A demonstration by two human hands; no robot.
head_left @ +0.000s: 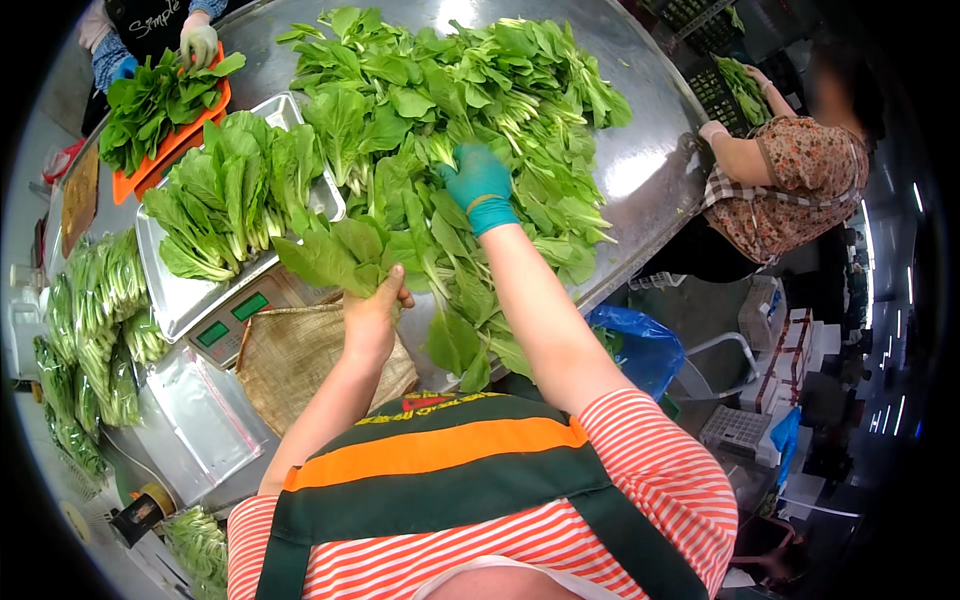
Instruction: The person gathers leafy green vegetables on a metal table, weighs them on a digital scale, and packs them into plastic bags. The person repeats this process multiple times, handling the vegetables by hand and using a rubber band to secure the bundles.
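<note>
Over my steel worktop (650,150), a heap of leafy greens (450,80) runs to the near edge. A metal tray (185,300) sits toward the left edge. By the near edge, a leafy bunch (335,258) is clasped in my bare left hand (375,315); my gloved right hand (478,178) dips into the heap, its grip unclear.

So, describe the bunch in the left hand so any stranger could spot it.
Left of the big pile of greens on the steel table is a silver tray. Just below the tray's right side, the bare left hand clasps the bunch. Unlike the pile and the tray's greens, it fans out from that hand.
</note>
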